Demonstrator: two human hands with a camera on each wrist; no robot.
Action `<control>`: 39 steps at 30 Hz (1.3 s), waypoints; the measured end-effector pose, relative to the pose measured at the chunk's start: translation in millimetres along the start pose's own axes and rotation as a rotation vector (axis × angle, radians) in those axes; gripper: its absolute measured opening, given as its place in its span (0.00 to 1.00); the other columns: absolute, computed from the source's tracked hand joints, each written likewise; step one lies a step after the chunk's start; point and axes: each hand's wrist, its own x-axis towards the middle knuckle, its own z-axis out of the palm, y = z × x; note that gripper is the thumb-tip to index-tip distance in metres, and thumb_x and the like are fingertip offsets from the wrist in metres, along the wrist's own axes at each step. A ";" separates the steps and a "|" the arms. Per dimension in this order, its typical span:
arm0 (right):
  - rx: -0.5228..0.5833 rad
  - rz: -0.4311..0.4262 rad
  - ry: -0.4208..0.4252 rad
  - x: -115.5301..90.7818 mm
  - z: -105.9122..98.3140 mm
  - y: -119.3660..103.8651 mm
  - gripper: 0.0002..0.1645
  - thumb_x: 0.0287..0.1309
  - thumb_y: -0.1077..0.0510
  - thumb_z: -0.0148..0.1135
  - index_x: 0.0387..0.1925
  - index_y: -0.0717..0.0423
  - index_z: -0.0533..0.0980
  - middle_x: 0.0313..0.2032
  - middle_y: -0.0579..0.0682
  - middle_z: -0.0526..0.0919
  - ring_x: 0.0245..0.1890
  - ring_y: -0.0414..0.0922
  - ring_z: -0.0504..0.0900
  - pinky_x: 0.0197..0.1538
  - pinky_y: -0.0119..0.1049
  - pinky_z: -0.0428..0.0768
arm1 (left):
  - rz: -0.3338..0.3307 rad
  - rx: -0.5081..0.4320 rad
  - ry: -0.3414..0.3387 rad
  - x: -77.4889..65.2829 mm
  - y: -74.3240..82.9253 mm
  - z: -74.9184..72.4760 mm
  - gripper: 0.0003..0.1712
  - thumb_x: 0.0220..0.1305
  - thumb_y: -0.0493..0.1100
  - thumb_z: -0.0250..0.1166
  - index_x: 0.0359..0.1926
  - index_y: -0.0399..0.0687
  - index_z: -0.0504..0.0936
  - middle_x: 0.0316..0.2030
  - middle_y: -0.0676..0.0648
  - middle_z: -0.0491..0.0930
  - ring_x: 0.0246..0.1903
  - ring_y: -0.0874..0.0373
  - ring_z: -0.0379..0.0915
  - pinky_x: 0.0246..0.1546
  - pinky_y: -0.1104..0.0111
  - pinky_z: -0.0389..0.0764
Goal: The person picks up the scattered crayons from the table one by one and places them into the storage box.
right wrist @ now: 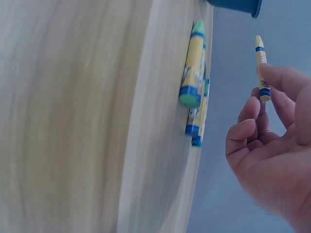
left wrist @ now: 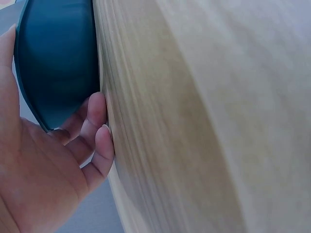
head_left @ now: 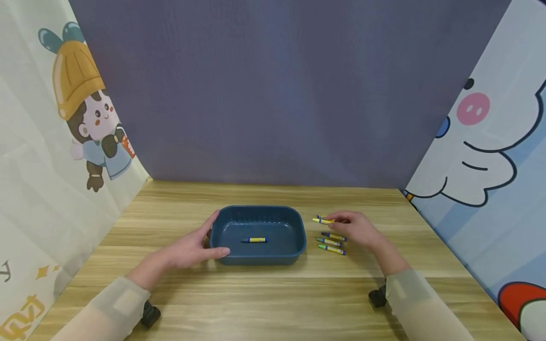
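Note:
A dark blue tray (head_left: 298, 232) sits mid-table with one yellow-wrapped crayon (head_left: 254, 240) lying in it. My left hand (head_left: 204, 242) grips the tray's left end, thumb on the rim and fingers against the front wall; the left wrist view shows the fingers (left wrist: 97, 141) curled against the tray (left wrist: 58, 58). To the right of the tray, my right hand (head_left: 341, 220) pinches a yellow crayon (head_left: 321, 220) just above the table. In the right wrist view that crayon (right wrist: 262, 68) is held between thumb and fingertips. Three more crayons (head_left: 332, 242) lie on the table under that hand.
The wooden table (head_left: 273, 293) is enclosed by a purple backdrop (head_left: 273, 94) and cartoon-printed curtains left (head_left: 51, 142) and right (head_left: 490, 156). The loose crayons (right wrist: 194, 82) lie side by side close to the tray's corner (right wrist: 235, 5).

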 end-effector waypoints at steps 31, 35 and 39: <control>0.097 -0.166 -0.071 18.1 45.3 -99.7 0.16 0.75 0.51 0.70 0.60 0.46 0.89 0.47 0.51 0.87 0.39 0.56 0.79 0.40 0.41 0.77 | -0.011 0.028 0.007 0.0 1.6 -0.6 0.71 0.70 0.68 0.73 0.91 0.63 0.29 0.75 0.29 0.73 0.71 0.41 0.76 0.69 0.45 0.77; 0.121 -0.178 -0.099 23.5 57.7 -110.7 0.15 0.76 0.52 0.70 0.59 0.45 0.89 0.48 0.50 0.89 0.46 0.62 0.82 0.46 0.47 0.82 | -0.009 0.035 0.008 0.5 0.8 -0.4 0.71 0.70 0.68 0.73 0.91 0.63 0.30 0.75 0.29 0.73 0.69 0.41 0.77 0.67 0.47 0.77; 0.149 -0.172 -0.130 28.3 70.4 -118.2 0.14 0.76 0.52 0.70 0.58 0.44 0.89 0.46 0.49 0.89 0.46 0.60 0.83 0.47 0.47 0.82 | -0.003 0.037 0.008 0.7 0.6 -0.1 0.71 0.70 0.68 0.73 0.91 0.61 0.29 0.76 0.28 0.71 0.70 0.40 0.77 0.68 0.45 0.77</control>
